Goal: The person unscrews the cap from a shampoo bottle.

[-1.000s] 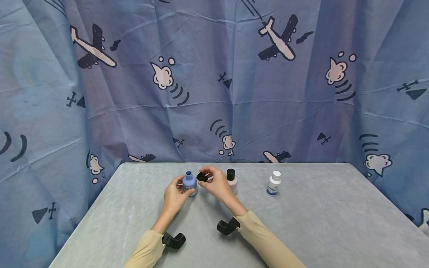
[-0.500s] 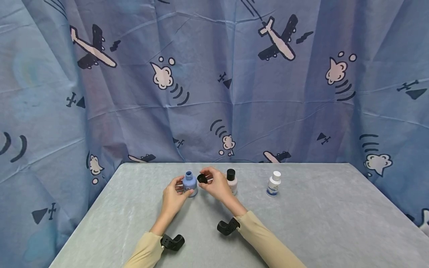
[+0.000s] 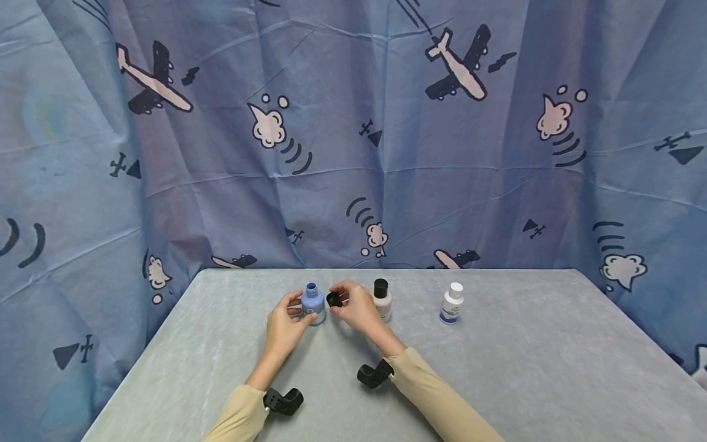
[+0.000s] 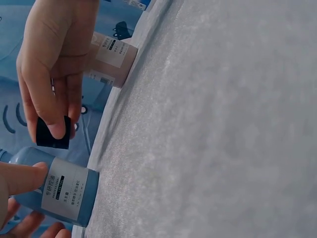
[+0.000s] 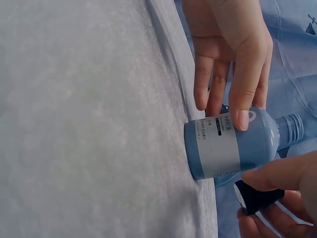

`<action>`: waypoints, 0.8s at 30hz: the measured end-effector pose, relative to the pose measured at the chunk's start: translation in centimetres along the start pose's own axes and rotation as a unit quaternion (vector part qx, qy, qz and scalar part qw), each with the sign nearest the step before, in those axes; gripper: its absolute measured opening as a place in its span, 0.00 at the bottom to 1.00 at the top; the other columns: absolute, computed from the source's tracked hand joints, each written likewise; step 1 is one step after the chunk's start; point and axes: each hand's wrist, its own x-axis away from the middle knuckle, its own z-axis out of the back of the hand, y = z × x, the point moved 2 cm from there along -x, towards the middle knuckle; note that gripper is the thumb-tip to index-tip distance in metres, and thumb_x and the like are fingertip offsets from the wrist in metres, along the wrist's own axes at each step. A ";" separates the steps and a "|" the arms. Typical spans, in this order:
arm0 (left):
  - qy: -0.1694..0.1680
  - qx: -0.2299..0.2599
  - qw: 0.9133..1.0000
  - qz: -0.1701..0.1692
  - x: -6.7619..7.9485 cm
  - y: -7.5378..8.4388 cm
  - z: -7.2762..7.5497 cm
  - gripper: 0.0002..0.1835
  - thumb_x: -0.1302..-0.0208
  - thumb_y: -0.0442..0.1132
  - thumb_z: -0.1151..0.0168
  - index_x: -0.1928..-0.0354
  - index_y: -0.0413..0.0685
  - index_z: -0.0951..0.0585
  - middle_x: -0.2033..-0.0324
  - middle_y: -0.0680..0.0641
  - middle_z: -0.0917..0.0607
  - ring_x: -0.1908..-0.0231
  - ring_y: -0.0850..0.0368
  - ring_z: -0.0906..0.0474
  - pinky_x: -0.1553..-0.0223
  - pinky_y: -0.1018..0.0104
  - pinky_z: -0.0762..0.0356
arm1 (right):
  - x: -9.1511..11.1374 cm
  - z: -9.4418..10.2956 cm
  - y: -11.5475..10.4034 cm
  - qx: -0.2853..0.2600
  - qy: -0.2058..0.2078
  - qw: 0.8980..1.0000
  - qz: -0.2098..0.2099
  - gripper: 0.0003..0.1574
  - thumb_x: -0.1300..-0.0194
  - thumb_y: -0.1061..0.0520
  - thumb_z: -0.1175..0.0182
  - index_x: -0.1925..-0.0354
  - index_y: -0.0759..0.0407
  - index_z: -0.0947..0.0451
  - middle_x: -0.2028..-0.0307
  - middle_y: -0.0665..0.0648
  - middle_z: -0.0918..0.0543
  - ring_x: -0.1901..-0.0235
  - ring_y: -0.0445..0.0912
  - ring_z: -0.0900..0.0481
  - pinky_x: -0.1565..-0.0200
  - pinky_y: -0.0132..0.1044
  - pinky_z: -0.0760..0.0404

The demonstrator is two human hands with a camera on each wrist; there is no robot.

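A blue bottle [image 3: 313, 305] stands upright on the table, its threaded neck [image 5: 292, 130] uncovered. My left hand [image 3: 284, 328] grips its body from the left, thumb across the label side. Just right of the bottle, my right hand [image 3: 358, 308] pinches a black cap [image 3: 334, 299] between thumb and fingers. The cap is apart from the bottle, held below the height of its mouth; in the right wrist view the open end of the cap [image 5: 252, 197] faces toward the table. Behind the right hand stands a pale pink bottle [image 3: 382, 307] with a black cap, partly hidden.
A small white bottle [image 3: 452, 303] with a white cap stands farther right on the grey table [image 3: 525, 362]. A blue curtain [image 3: 331, 202] with airplane prints hangs behind the table's far edge. Black cameras [image 3: 283, 401] are strapped at both wrists.
The right hand has lowered the black cap slightly and turned it, moving a little rightward. The left hand keeps its hold on the blue bottle, its wrist shifting slightly left.
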 end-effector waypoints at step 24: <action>0.005 0.003 1.000 0.005 0.2 0.1 0.1 0.28 0.47 0.34 0.29 0.43 0.38 0.24 0.52 0.36 0.17 0.56 0.43 0.17 0.56 0.52 0.18 | 0.4 -0.8 0.8 0.037 -0.067 0.997 -0.029 0.21 0.56 0.69 0.30 0.59 0.61 0.19 0.62 0.59 0.14 0.65 0.48 0.17 0.62 0.37 0.20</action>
